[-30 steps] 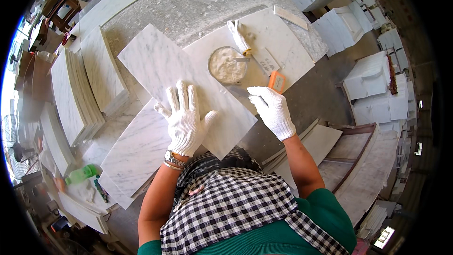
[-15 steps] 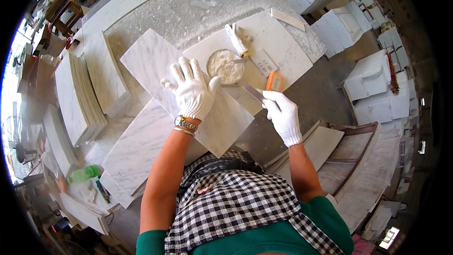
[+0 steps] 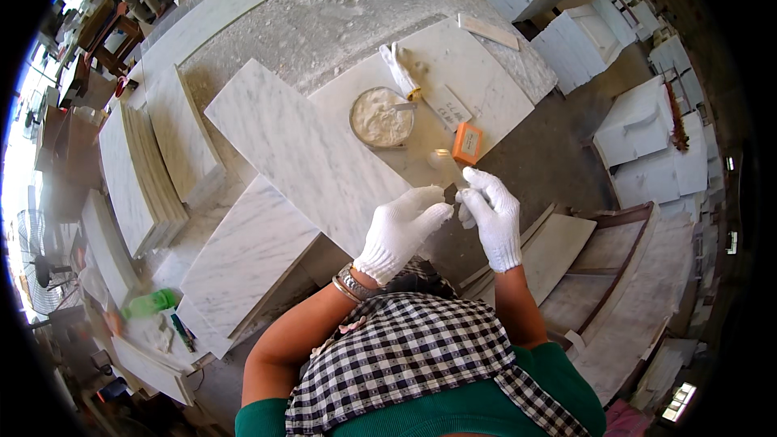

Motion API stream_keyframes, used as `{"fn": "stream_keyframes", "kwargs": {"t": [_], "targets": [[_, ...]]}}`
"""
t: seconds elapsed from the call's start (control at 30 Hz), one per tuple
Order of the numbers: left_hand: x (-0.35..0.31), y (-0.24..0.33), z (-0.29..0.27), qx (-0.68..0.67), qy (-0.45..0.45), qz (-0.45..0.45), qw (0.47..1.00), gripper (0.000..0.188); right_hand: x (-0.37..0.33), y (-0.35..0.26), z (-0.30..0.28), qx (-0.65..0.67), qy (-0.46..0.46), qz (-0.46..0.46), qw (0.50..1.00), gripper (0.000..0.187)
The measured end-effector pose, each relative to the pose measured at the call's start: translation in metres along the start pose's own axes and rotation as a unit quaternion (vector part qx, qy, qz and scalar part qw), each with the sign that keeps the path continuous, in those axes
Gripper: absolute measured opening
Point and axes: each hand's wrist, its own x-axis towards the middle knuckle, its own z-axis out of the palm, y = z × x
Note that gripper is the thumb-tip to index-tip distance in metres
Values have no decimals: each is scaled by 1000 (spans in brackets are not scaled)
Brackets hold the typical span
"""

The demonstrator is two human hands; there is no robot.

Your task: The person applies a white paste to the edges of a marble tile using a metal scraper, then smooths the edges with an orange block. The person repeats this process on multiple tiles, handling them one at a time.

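Left hand [image 3: 405, 228], half a second ago spread on the marble slab [image 3: 299, 154], is now off it and drawn in to the right hand [image 3: 490, 217], nearer the wearer than the bowl of white paste [image 3: 382, 117]. Small dark blade [image 3: 451, 193] sits between them: right pinches it; left's fingers bunch at its edge, grip or mere touch, cannot tell. Slab lies diagonally, left of the bowl. Pale board [image 3: 490, 85] under the bowl; orange box [image 3: 468, 144] to its right, spare glove [image 3: 398, 71] just beyond. Worktop [image 3: 316, 20] past the bowl grey, dusty. Stacked slabs [image 3: 137, 178] far left of it, stone blocks [image 3: 581, 50] far right.
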Motion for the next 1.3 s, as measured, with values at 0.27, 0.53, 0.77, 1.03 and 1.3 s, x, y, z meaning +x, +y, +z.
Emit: {"fn": "stream_keyframes", "kwargs": {"t": [0.27,0.53,0.77,1.03,1.3], "targets": [[4,-12,-7,-219,10,-134,966,27,-21,-1,22,-125,-91,-176,972,42],[19,-1,-61,-285,172,-64,941,43,-23,-8,20,-37,-95,-55,993,42],[0,-24,-46,-147,56,-98,983,34,-22,-13,41,-101,-110,-133,980,42],[4,-4,-118,-277,168,-52,945,46,-30,-21,52,-105,-102,-94,985,43],[-14,-30,-98,-264,79,-49,960,24,-14,-26,81,-162,-95,-213,959,40]]}}
